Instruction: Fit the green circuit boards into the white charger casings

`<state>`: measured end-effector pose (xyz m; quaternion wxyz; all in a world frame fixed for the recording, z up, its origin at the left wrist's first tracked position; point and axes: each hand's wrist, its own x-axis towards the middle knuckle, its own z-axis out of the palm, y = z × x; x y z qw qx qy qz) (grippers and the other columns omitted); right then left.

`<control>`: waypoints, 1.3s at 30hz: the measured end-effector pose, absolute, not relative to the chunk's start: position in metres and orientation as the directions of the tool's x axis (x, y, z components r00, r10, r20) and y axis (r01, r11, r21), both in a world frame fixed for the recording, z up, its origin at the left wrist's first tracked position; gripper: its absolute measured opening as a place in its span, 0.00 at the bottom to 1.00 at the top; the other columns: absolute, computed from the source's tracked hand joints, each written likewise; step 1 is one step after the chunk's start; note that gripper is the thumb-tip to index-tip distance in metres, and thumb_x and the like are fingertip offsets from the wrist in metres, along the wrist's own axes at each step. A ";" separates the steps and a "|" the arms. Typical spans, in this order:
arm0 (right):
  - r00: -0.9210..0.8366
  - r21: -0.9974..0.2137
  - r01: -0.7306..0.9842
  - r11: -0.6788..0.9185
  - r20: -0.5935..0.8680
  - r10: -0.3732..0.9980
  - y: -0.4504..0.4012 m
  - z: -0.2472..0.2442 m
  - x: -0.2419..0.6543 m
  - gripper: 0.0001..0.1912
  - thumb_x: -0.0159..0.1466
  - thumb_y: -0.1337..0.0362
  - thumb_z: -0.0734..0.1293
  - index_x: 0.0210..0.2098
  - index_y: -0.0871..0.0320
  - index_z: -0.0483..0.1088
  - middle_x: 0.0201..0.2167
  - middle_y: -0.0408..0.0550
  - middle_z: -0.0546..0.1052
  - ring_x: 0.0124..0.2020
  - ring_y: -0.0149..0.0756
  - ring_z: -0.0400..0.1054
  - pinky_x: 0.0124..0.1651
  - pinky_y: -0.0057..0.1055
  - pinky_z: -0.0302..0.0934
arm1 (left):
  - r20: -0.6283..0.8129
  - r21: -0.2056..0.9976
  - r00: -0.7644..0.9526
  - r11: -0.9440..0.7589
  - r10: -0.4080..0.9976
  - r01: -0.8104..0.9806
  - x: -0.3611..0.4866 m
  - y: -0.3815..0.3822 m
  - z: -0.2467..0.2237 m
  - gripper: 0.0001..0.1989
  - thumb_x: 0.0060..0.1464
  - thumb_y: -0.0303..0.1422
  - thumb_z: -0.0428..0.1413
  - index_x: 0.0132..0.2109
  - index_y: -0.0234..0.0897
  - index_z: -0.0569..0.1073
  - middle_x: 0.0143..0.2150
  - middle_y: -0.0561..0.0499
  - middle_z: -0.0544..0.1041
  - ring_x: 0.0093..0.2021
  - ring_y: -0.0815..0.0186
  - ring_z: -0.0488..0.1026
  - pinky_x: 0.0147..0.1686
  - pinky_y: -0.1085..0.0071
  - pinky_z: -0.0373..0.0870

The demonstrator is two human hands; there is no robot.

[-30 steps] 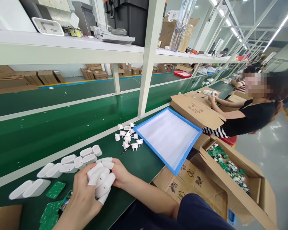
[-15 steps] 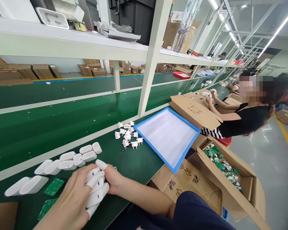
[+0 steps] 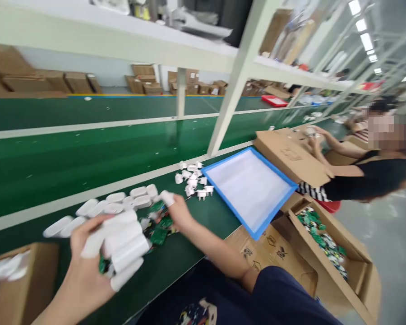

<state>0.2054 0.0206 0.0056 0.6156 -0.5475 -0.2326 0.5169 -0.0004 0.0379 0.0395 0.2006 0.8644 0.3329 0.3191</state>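
Observation:
My left hand (image 3: 91, 266) wears white finger covers and is wrapped round several white oval casings (image 3: 126, 239), stacked side by side above the dark green table. My right hand (image 3: 179, 210) has moved off the casings; its covered fingertip is beside the row of standing white casings (image 3: 140, 198), and whether it pinches anything is blurred. Between and below the hands lies a pile of green circuit boards (image 3: 159, 230) with small parts. White plug pieces (image 3: 192, 178) with pins lie in a cluster farther back.
A blue-rimmed white tray (image 3: 209, 174) lies right of the plugs. Beyond it is a flat cardboard box (image 3: 291, 155). An open carton of boards (image 3: 362, 266) stands at the right, near a seated person (image 3: 375, 178). Another carton (image 3: 42, 280) is at the near left. A shelf post (image 3: 232, 95) rises behind.
The view has shifted left and down. My right hand has come away from the casings held in my left hand, which has tilted them. The board pile is now uncovered.

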 end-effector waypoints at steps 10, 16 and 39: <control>0.177 -0.956 0.294 -0.003 0.051 0.983 0.004 -0.011 0.210 0.15 0.61 0.54 0.62 0.33 0.59 0.74 0.32 0.48 0.75 0.29 0.34 0.68 0.32 0.30 0.60 | -0.071 0.703 0.497 0.397 0.865 -0.590 -0.020 0.053 0.040 0.11 0.49 0.37 0.56 0.25 0.38 0.65 0.31 0.50 0.71 0.35 0.63 0.69 0.36 0.64 0.70; -0.110 -0.783 0.606 0.142 0.094 0.989 0.013 -0.012 0.165 0.11 0.63 0.60 0.63 0.30 0.58 0.75 0.31 0.50 0.75 0.35 0.39 0.69 0.40 0.34 0.62 | -0.157 0.443 0.530 0.539 0.834 -0.717 -0.027 0.053 0.034 0.11 0.53 0.34 0.52 0.24 0.37 0.65 0.30 0.49 0.70 0.39 0.59 0.70 0.37 0.62 0.70; -0.301 -0.447 0.759 0.473 0.403 0.864 0.009 0.028 0.133 0.23 0.64 0.51 0.62 0.52 0.58 0.70 0.52 0.57 0.73 0.43 0.45 0.70 0.43 0.35 0.64 | -0.320 0.643 0.738 0.709 0.594 -0.291 -0.032 0.044 0.004 0.19 0.52 0.45 0.53 0.44 0.39 0.77 0.45 0.44 0.79 0.48 0.50 0.75 0.47 0.54 0.72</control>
